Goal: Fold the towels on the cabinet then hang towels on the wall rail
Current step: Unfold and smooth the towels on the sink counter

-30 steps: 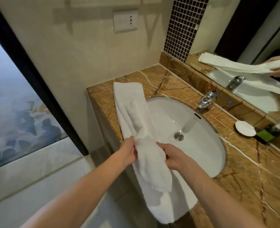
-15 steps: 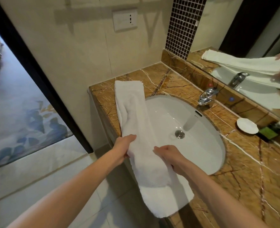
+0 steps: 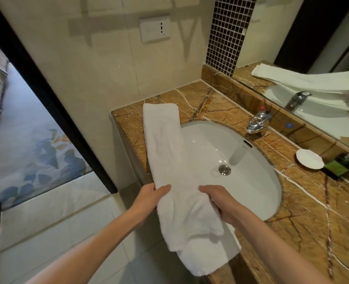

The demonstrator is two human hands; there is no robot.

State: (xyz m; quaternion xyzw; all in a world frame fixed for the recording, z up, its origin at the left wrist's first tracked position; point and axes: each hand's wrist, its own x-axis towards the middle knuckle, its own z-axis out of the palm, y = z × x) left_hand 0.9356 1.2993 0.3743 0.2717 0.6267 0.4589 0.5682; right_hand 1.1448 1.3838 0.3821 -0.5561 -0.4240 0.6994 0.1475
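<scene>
- Beyond one dark door frame (image 3: 46,95) at the far left lies a carpet (image 3: 36,152) with a blue leaf pattern. Pale floor tiles (image 3: 57,218) run nearer.
- One white wall plate (image 3: 154,29) sits high on the beige wall, above the tabletop's rear left corner.
- One white towel (image 3: 169,160), folded lengthwise into a long strip, is the only towel on the brown marble tabletop (image 3: 313,212). Its far end lies flat on the rear left corner and its middle crosses the left rim of the basin. Its near end hangs over the front edge.
- Two bare hands meet the towel near the front edge, one at each side.
- The left grip (image 3: 149,198) is closed on the towel's left edge, with the thumb on top and the fingers beneath the cloth.
- The right grip (image 3: 220,203) is closed on the towel's right edge, its fingers curled into the cloth and mostly hidden.
- One white oval basin (image 3: 251,181) is set into the tabletop, with one metal drain (image 3: 224,169) at its bottom.
- One chrome faucet (image 3: 257,123) stands behind the basin.
- One strip of dark mosaic tiles (image 3: 224,31) runs up the wall beside the mirror (image 3: 313,48), which reflects the towel and the faucet.
- One small white dish (image 3: 310,158) sits at the right, just beside one green packet (image 3: 337,168).
</scene>
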